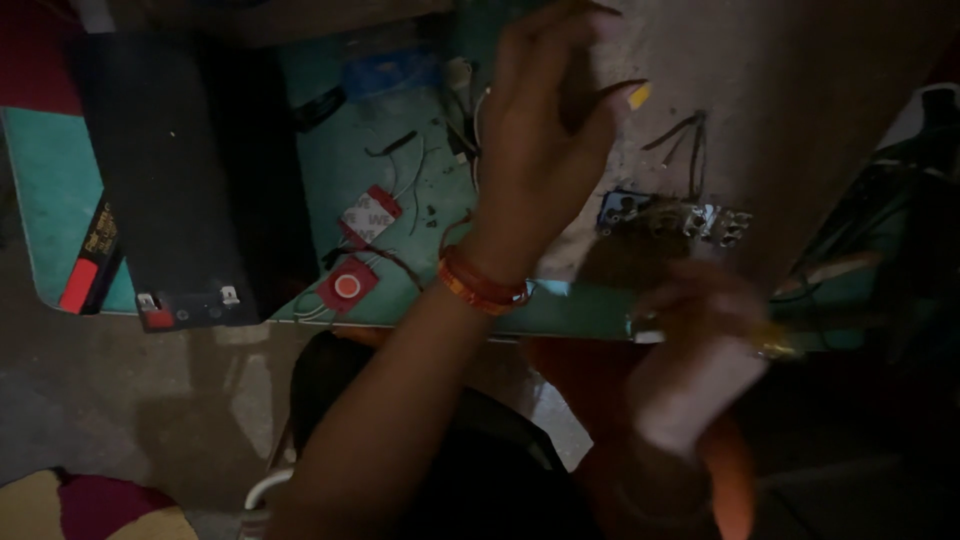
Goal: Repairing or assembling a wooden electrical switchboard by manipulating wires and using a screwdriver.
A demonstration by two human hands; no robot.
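Head view, dim light, right side motion-blurred.

Left hand (545,130) raised over the green counter (340,170), back of hand to camera, fingers (620,100) spread and loosely curled, gripping nothing I can make out. Fingertips sit at the edge of the pale grey board (800,110) that tilts across the counter toward 1 o'clock. Small yellow bit (640,96) right at the fingertips; can't tell if it's touched or what it is. Red-orange bangles (480,285) on that wrist.

Right hand (700,300) low at 4 o'clock from the left hand, heavily blurred. Seems closed around a pale cylindrical thing (695,395) that runs down toward 6 o'clock, but grip is unclear, so can't tell finger state for sure. Yellowish tip (775,350) just beside it at 3 o'clock, too smeared to identify.

Between the hands: blue part with a row of shiny metal terminals (690,220) lying on the lower edge of the board, just above the right hand. Thin dark wires (685,135) on the board at 12 o'clock from it.

At 9 o'clock from the left wrist: round red button module (347,286) and a red-edged white module (370,215), both on the counter with thin wires (405,165) running off them. Further toward 9 o'clock, a big black battery block (160,170) with red end markings, overhanging the counter's near edge. Bare floor (120,400) below.
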